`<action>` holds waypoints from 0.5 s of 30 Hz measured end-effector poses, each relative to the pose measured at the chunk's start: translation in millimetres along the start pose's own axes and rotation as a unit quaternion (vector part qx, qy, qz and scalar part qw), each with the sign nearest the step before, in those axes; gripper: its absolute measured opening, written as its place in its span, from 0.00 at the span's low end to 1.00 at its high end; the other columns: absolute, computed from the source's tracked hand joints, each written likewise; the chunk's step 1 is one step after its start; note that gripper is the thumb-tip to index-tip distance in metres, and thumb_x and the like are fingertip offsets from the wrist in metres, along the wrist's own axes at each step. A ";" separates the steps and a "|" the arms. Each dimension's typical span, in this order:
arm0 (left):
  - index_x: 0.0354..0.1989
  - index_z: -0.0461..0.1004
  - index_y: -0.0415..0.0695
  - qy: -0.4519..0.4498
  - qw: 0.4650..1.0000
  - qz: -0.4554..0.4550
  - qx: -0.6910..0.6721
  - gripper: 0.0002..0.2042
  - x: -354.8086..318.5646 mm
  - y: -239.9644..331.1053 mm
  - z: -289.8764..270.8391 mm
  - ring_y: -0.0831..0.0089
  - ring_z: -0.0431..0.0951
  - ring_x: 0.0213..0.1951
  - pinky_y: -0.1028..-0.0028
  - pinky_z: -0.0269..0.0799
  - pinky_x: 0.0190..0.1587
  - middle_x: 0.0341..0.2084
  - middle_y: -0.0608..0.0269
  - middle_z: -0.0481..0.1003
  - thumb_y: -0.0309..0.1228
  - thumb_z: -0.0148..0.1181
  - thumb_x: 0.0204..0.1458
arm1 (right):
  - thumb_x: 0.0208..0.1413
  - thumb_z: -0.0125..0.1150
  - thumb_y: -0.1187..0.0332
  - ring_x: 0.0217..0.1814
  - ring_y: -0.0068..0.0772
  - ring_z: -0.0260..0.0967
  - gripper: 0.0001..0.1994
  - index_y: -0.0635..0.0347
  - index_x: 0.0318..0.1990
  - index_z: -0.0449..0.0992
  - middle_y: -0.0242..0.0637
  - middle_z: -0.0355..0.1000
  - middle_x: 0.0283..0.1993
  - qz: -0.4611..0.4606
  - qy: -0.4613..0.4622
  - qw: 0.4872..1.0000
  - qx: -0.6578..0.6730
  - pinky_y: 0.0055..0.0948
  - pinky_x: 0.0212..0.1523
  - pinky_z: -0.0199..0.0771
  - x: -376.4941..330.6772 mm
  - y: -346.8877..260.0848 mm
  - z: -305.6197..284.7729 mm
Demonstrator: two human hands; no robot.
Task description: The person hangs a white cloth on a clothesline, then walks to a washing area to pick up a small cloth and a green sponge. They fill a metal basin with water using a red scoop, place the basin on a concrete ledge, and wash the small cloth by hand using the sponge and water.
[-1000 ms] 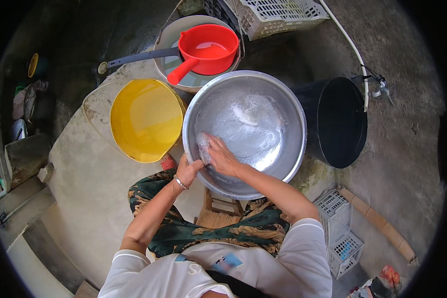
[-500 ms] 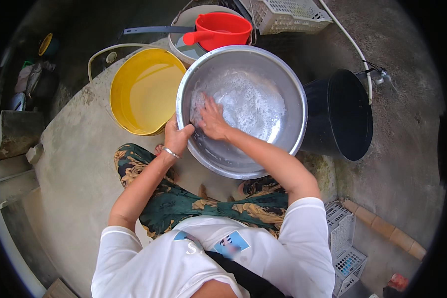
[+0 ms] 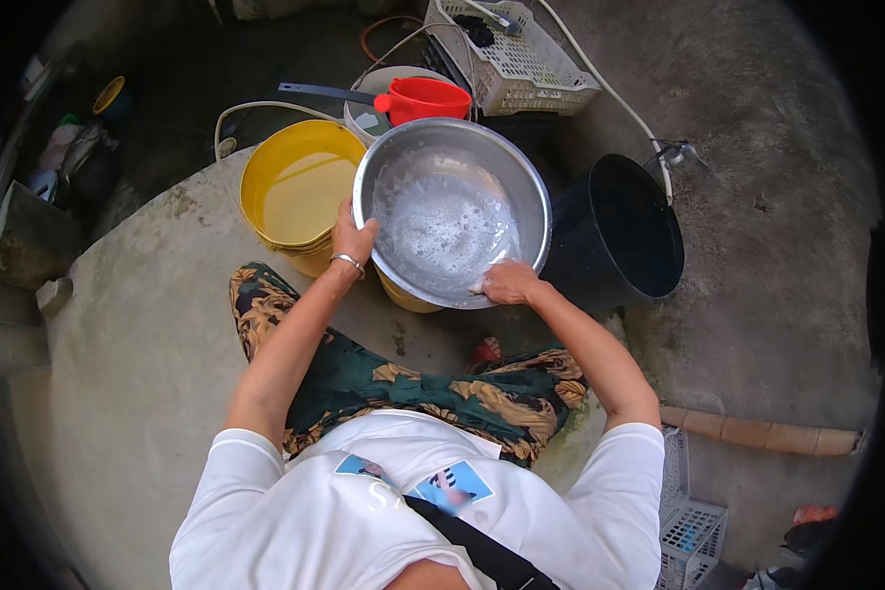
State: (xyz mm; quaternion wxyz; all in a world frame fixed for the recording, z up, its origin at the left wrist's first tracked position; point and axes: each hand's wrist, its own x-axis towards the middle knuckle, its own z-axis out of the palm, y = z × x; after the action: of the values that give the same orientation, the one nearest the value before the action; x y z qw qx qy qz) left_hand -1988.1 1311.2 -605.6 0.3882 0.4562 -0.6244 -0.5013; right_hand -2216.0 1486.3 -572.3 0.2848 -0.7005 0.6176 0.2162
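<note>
Left hand [image 3: 352, 236] clamps the near-left rim of the big round stainless-steel basin [image 3: 450, 211], fingers curled over the edge, bangle at the wrist. Right hand [image 3: 506, 283] is closed on what looks like a small pale scrub pad, pressed against the basin's near-right inner wall. The basin is tipped up toward the person, its inside filmed with suds, sitting over the yellow plastic bucket [image 3: 295, 192] just left of it.

Handling call: thin rigid metal, probably light for its size, but wet and soapy, so slippery. The rolled rim is the only real grip; two hands on opposite sides would be safest.

A black plastic bucket [image 3: 619, 231] stands beside the basin on the right. Behind them a red plastic dipper [image 3: 425, 98] rests on a white pail [image 3: 369, 108]. Farthest out is a white plastic crate [image 3: 521, 59].
</note>
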 end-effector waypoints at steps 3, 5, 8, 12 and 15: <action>0.58 0.50 0.37 0.025 0.999 -0.004 -0.028 0.35 -63.5 12.5 24.9 0.55 0.68 0.49 0.68 0.63 0.51 0.49 0.44 0.65 0.24 0.54 0.37 | 0.59 0.34 0.61 0.42 0.54 0.68 0.18 0.57 0.48 0.68 0.52 0.71 0.39 -0.077 0.117 0.979 0.146 0.45 0.41 0.68 12.1 -54.9 -12.2; 0.57 0.50 0.37 0.048 0.999 -0.005 -0.020 0.34 -73.2 21.6 44.1 0.54 0.68 0.49 0.67 0.63 0.51 0.47 0.42 0.65 0.22 0.54 0.36 | 0.57 0.33 0.53 0.43 0.59 0.65 0.24 0.66 0.40 0.68 0.58 0.68 0.40 -0.055 0.220 0.942 0.249 0.46 0.42 0.64 47.3 -73.4 -9.7; 0.55 0.51 0.35 -0.021 0.996 -0.080 0.014 0.32 -35.8 7.2 25.7 0.54 0.69 0.47 0.67 0.65 0.49 0.45 0.42 0.66 0.20 0.53 0.36 | 0.57 0.31 0.53 0.42 0.59 0.65 0.24 0.69 0.37 0.67 0.62 0.67 0.40 -0.012 0.248 0.920 0.304 0.47 0.42 0.63 45.6 -95.4 -23.3; 0.51 0.58 0.33 -0.140 0.987 -0.073 -0.023 0.27 24.0 12.5 4.1 0.56 0.72 0.42 0.68 0.67 0.46 0.42 0.43 0.69 0.20 0.54 0.37 | 0.57 0.34 0.58 0.45 0.54 0.66 0.19 0.55 0.47 0.70 0.51 0.69 0.45 -0.055 0.122 0.980 0.148 0.43 0.43 0.66 13.1 -14.3 9.9; 0.52 0.58 0.33 -0.124 0.990 -0.007 0.065 0.27 45.6 15.1 -9.6 0.57 0.73 0.42 0.68 0.67 0.46 0.42 0.43 0.70 0.22 0.53 0.38 | 0.58 0.33 0.58 0.40 0.51 0.69 0.20 0.54 0.43 0.74 0.48 0.72 0.40 0.015 0.028 0.999 0.007 0.44 0.42 0.69 -11.7 3.5 -7.5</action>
State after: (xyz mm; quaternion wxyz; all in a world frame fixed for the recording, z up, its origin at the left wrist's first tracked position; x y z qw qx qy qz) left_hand -1994.6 1266.1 -587.6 0.2735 0.4189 -0.6958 -0.5153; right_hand -2221.5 1489.7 -559.5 0.2691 -0.6947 0.6377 0.1959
